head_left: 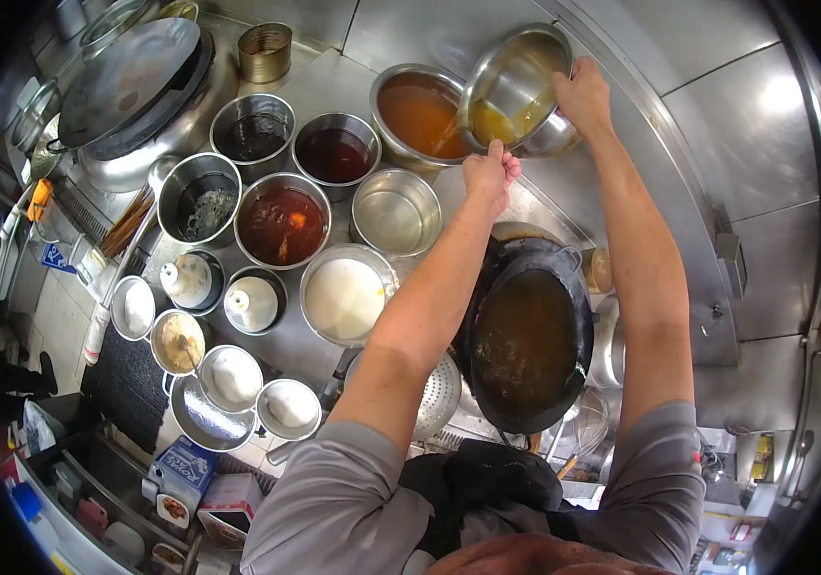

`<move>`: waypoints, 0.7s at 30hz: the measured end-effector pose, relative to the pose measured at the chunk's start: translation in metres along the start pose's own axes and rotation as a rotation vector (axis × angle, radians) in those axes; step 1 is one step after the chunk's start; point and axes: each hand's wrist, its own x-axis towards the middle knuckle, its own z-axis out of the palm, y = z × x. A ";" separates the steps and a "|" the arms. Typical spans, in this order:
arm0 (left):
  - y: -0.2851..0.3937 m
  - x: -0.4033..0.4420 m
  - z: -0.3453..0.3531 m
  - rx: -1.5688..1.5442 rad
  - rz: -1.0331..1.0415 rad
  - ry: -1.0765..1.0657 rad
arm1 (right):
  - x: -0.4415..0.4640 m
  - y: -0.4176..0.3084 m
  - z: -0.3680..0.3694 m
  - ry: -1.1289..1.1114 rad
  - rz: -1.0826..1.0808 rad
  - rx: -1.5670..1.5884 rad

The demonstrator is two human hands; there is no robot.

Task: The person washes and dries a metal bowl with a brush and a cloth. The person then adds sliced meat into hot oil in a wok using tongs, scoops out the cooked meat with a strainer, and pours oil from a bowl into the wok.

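A steel bowl (516,86) with some yellow liquid at its bottom is tilted at the back, beside a steel pot of orange-brown broth (420,115). My right hand (583,99) grips its right rim. At the near rim, my left hand (490,180) holds it with the thumb up and the other fingers curled. Whether any liquid runs from the bowl into the pot I cannot tell. Another steel rim (552,137) shows below the bowl, partly covered by it. Below my forearms, a black wok (530,335) holds dark brown liquid.
Left of my left arm stand several steel pots, among them one of red sauce (283,220) and one of white liquid (343,292). Small bowls of white powder (231,377) sit nearer. A large lidded pot (132,86) is far left; a steel wall (765,125) rises right.
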 end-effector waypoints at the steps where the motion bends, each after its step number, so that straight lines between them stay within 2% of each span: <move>1: 0.000 0.000 0.000 -0.006 -0.004 -0.003 | 0.000 0.000 0.000 0.004 -0.005 0.002; 17: 0.005 0.002 -0.004 0.039 0.000 0.005 | -0.008 0.003 -0.003 0.004 -0.006 0.044; 21: 0.016 -0.005 -0.003 0.101 0.127 0.072 | -0.026 0.046 -0.003 0.115 0.109 0.330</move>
